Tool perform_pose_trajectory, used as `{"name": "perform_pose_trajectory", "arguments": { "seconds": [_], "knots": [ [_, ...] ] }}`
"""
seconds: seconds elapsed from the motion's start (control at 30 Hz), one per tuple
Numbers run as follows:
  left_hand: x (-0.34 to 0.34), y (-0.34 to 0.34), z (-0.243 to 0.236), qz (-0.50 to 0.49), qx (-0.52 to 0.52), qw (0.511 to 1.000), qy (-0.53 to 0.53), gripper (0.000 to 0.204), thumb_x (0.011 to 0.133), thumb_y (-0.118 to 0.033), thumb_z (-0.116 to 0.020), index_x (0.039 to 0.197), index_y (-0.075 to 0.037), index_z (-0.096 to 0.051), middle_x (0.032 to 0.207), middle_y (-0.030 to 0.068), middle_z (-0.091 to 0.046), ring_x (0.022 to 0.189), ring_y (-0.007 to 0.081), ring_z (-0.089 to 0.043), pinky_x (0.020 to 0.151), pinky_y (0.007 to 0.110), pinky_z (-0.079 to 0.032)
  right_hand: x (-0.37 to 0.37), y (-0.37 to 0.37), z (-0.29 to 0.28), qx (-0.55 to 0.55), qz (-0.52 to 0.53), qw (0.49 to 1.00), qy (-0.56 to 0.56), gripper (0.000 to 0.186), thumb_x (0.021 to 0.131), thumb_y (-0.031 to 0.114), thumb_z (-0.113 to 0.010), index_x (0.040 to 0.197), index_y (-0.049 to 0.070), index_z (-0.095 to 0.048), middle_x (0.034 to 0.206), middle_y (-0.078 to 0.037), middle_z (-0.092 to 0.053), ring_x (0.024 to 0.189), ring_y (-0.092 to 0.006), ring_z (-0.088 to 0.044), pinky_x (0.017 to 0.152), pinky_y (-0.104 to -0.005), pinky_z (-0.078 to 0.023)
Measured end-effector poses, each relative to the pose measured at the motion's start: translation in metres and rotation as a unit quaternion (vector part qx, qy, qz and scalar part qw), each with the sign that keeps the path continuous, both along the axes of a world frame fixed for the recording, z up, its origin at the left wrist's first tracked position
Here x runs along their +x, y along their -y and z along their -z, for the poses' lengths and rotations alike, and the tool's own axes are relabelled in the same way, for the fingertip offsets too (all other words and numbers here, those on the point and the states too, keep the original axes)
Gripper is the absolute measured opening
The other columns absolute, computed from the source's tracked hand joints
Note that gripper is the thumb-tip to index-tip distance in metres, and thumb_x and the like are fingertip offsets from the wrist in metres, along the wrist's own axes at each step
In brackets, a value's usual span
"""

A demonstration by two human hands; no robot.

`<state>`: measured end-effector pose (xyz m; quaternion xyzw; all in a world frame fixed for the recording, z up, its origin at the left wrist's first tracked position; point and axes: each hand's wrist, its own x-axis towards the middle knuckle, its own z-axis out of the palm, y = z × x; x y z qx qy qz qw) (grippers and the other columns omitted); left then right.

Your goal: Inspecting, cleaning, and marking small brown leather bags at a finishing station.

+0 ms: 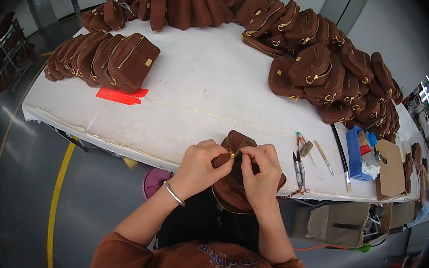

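Observation:
A brown bag (229, 191) with a gold zipper hangs between my hands at the table's near edge. My left hand (200, 166) pinches the bag's edge beside the gold zipper slider (233, 155). Just to the right, my right hand (261, 170) is closed in a pinch at the zipper's opening, also gripping the bag. The fingertips of both hands nearly meet around the slider. Part of the bag lies behind my right hand and wrist. Whether my right fingers hold a small part besides the bag's edge is too small to tell.
The white table (182, 80) carries a row of brown bags (131, 64) at left and piled bags (317, 71) at right. Red tape (121, 95) marks the surface. Brushes (341, 154), pens (298, 168) and a blue bin (354, 154) sit at right. A purple stool (155, 182) stands below.

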<state>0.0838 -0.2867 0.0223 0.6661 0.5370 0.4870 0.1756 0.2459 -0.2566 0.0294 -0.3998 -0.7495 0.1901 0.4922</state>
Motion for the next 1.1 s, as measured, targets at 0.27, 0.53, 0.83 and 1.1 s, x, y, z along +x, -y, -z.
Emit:
{"name": "perform_pose_trajectory", "arguments": {
  "seconds": [0.27, 0.53, 0.83, 1.1],
  "knots": [
    [-0.012, -0.008, -0.003, 0.082, -0.014, 0.996, -0.030, 0.013, 0.081, -0.009, -0.072, 0.080, 0.003, -0.065, 0.068, 0.0121, -0.056, 0.058, 0.0238, -0.054, 0.054, 0.033, -0.043, 0.003, -0.004, 0.007, -0.003, 0.009, 1.000, 0.010, 0.015, 0.084, -0.007, -0.062, 0.097, -0.001, -0.067, 0.092, -0.013, -0.054, 0.081, -0.0280, -0.057, 0.070, -0.0357, -0.047],
    [-0.006, 0.000, 0.000, 0.107, -0.118, 0.980, 0.118, 0.012, 0.081, -0.006, -0.071, 0.077, 0.002, -0.063, 0.067, 0.0056, -0.054, 0.059, 0.0114, -0.049, 0.054, 0.028, -0.038, 0.013, -0.008, 0.012, -0.112, -0.055, 0.990, -0.058, 0.013, 0.083, -0.005, -0.064, 0.094, 0.002, -0.067, 0.101, -0.014, -0.058, 0.093, -0.0279, -0.060, 0.082, -0.0350, -0.048],
    [0.007, 0.007, -0.003, 0.038, -0.035, 0.998, 0.021, 0.008, 0.076, -0.001, -0.069, 0.079, 0.002, -0.062, 0.070, 0.0107, -0.054, 0.059, 0.0218, -0.053, 0.057, 0.031, -0.043, 0.023, 0.003, 0.006, -0.222, -0.131, 0.964, -0.069, 0.013, 0.085, 0.004, -0.070, 0.097, 0.003, -0.073, 0.145, -0.020, -0.048, 0.124, -0.0292, -0.054, 0.103, -0.0365, -0.042],
    [0.012, 0.010, 0.002, 0.050, 0.055, 0.995, -0.069, 0.011, 0.075, 0.000, -0.070, 0.083, 0.001, -0.063, 0.079, 0.0109, -0.056, 0.072, 0.0275, -0.058, 0.061, 0.036, -0.048, 0.029, -0.002, 0.014, -0.339, -0.161, 0.914, -0.157, 0.011, 0.084, 0.006, -0.072, 0.093, 0.002, -0.075, 0.146, -0.022, -0.047, 0.127, -0.0292, -0.053, 0.105, -0.0375, -0.041]
  ]
}}
